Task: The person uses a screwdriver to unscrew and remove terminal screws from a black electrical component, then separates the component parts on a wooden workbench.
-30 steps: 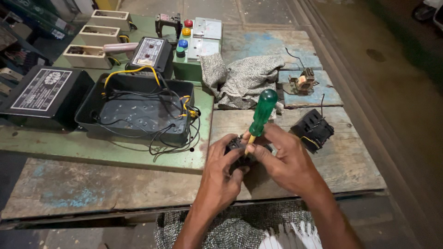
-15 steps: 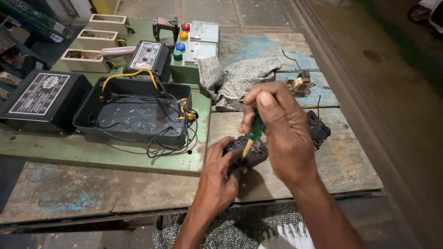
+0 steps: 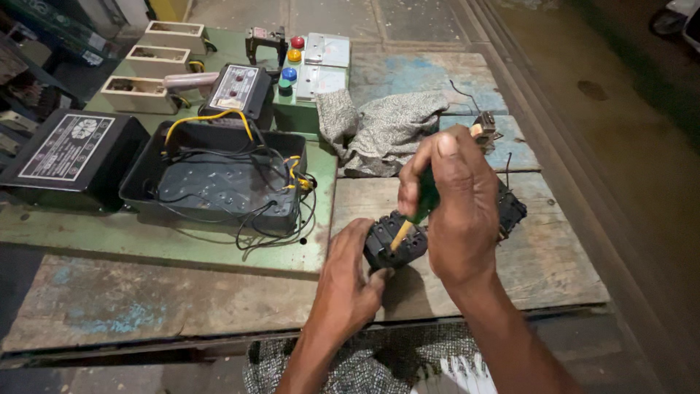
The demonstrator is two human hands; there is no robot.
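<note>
The wooden surface (image 3: pixel 554 270) is old planks with blue paint stains, and its near edge runs just in front of the person's knees. On its left part lies a green metal plate (image 3: pixel 146 233). This plate carries an open black box (image 3: pixel 211 182) full of loose yellow and black wires, with its flat lid (image 3: pixel 65 149) beside it. Behind, a grey cloth (image 3: pixel 386 131) lies crumpled near a green panel with coloured buttons (image 3: pixel 292 66).

The right hand (image 3: pixel 456 211) is closed around a green-handled screwdriver (image 3: pixel 423 201), held almost upright, probably so the tip presses straight down. The tip goes into a small black part (image 3: pixel 394 241) that rests on the planks near the front edge. The left hand (image 3: pixel 350 277) has its grip on the near side of this part, fingers pressed together against it, I think to stop it turning.

A second black part (image 3: pixel 510 208) lies just behind the right hand. To the right the planks are bare up to the edge, which gives room for the elbow.
</note>
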